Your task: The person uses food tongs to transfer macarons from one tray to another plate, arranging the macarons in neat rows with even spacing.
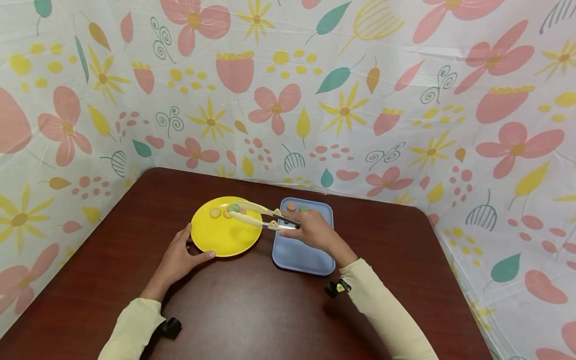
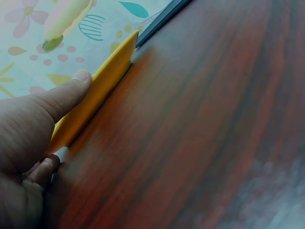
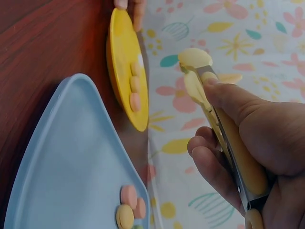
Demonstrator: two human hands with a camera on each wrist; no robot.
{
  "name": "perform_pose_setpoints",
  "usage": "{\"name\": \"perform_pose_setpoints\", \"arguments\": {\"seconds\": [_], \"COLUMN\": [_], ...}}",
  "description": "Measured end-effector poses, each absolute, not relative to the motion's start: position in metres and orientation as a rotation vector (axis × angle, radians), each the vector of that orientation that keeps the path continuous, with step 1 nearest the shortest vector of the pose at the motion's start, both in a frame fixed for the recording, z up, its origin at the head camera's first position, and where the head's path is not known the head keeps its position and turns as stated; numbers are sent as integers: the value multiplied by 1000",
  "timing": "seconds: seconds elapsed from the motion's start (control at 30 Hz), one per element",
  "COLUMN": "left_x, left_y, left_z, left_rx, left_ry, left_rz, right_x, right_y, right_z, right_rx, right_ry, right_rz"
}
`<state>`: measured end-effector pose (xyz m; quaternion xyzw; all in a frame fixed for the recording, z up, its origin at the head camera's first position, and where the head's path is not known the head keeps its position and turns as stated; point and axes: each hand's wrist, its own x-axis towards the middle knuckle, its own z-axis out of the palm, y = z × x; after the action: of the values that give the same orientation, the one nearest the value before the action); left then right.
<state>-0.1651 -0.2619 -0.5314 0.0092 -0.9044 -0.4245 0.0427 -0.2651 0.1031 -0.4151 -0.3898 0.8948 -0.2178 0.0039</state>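
My left hand (image 1: 180,257) holds the rim of a round yellow plate (image 1: 220,237), thumb and fingers at its near left edge. Tongs with cream tips (image 1: 254,207) are gripped in my right hand (image 1: 315,230) and reach left over the plate. Between their tips is a small green macaron (image 2: 52,44), raised above the plate in the left wrist view. A row of macarons lies on the plate, among them a yellow one (image 1: 215,213) and a pink one (image 3: 135,101).
A blue rectangular tray (image 1: 301,252) stands right of the plate, partly behind my right hand. Several macarons sit at its far end, including a pink one (image 3: 128,194) and a yellow one (image 3: 125,217). A flower-print cloth (image 1: 274,140) hangs behind the dark wooden table (image 1: 252,310).
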Motion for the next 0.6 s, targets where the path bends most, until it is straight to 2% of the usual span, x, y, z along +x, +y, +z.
{"name": "perform_pose_setpoints", "arguments": {"seconds": [0.6], "left_x": [-166], "left_y": [-263], "left_z": [-532], "left_rx": [47], "left_ry": [-2780], "left_rz": [-1310], "right_x": [-275], "right_y": [60], "right_z": [-440], "right_rx": [-1216], "right_ry": [2717], "right_rz": [-628]}}
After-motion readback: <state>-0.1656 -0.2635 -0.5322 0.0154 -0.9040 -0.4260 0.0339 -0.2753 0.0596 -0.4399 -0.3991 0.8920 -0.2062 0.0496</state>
